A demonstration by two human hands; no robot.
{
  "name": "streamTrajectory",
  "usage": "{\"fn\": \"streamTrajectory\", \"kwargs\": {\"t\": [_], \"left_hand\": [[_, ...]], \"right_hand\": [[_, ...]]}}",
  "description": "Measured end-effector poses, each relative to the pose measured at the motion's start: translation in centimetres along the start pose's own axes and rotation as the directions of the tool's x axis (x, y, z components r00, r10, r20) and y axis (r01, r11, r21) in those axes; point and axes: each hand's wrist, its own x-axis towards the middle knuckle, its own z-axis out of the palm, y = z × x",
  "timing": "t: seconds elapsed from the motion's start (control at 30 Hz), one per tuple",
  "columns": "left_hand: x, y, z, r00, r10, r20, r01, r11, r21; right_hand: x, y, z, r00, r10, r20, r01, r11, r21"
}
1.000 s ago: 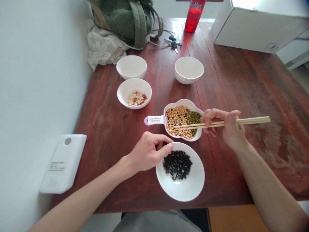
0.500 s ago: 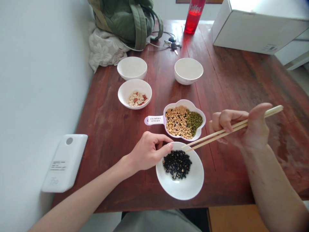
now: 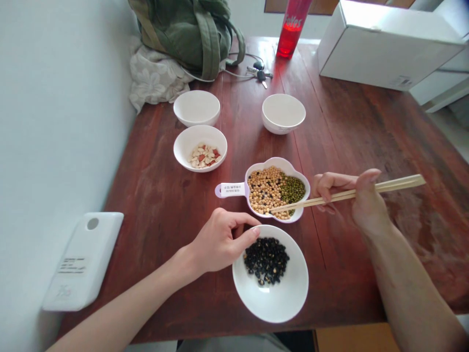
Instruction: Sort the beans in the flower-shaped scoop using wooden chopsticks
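We judge a picking step: our right hand (image 3: 357,200) grips chopsticks (image 3: 348,195), tips over the mixed-bean dish (image 3: 277,191); left hand (image 3: 220,239) pinches the black-bean bowl (image 3: 271,274) rim; next needs a precise pinch.

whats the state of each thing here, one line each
left hand: gripping rim of black bean bowl
right hand: holding chopsticks
chopsticks: tips over scoop's beans
black bean bowl: partly filled
scoop: holds soybeans, mung beans, a few black ones
nut bowl: thin layer of nuts
left far bowl: empty
right far bowl: empty
bottle: upright
box: closed
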Motion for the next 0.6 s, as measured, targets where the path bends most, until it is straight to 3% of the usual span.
{"fn": "streamTrajectory", "kwargs": {"t": [0.6], "left_hand": [[0.08, 0.04, -0.1, 1.0, 0.0, 0.002, 0.0, 1.0, -0.001]], "right_hand": [[0.03, 0.2, 0.13, 0.998, 0.042, 0.044, -0.043, 0.999, 0.018]]}}
